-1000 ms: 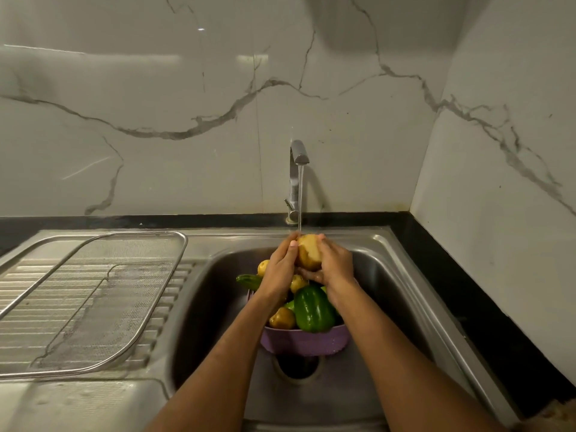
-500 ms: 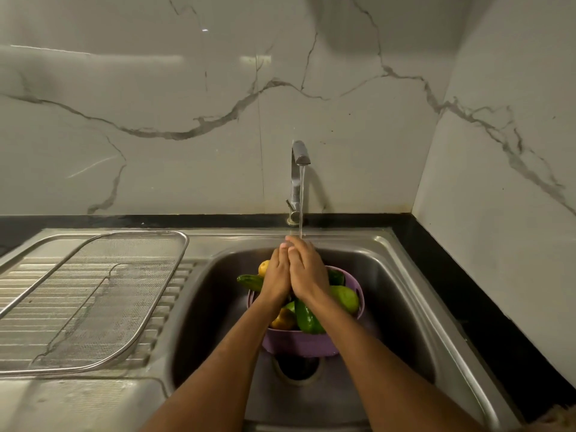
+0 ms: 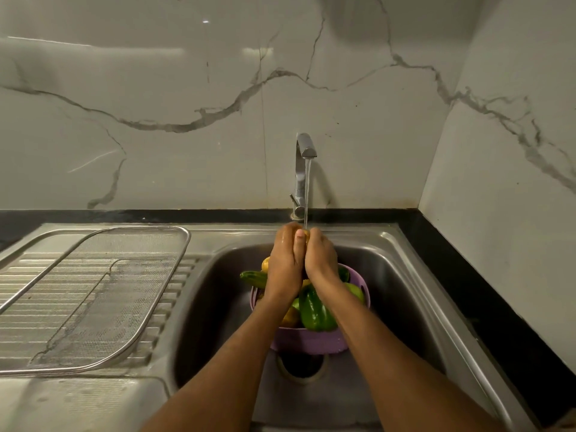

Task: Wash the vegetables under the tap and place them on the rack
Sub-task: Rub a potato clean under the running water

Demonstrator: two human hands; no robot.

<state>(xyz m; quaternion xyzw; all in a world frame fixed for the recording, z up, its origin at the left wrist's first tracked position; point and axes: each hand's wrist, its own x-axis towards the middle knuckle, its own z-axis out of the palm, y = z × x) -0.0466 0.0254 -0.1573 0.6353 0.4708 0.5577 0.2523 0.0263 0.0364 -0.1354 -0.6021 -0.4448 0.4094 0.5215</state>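
My left hand (image 3: 285,263) and my right hand (image 3: 321,258) are cupped together around a potato (image 3: 306,234), of which only a yellowish sliver shows between them. They are directly under the water stream from the tap (image 3: 304,157). Below them a purple colander (image 3: 308,339) stands in the sink (image 3: 405,275). It holds a green bell pepper (image 3: 314,310), a cucumber (image 3: 254,277), a pale green vegetable (image 3: 355,293) and yellow pieces (image 3: 265,264). The mesh rack (image 3: 93,294) lies on the draining board to the left, with nothing on it.
A black counter strip (image 3: 467,291) runs along the right of the sink, against the marble side wall (image 3: 514,182). The drain opening (image 3: 300,366) shows just in front of the colander. The ribbed draining board (image 3: 28,275) extends left under the rack.
A second ago the potato showed between my fingertips; both hands have since closed together around it under the stream and now hide almost all of it.
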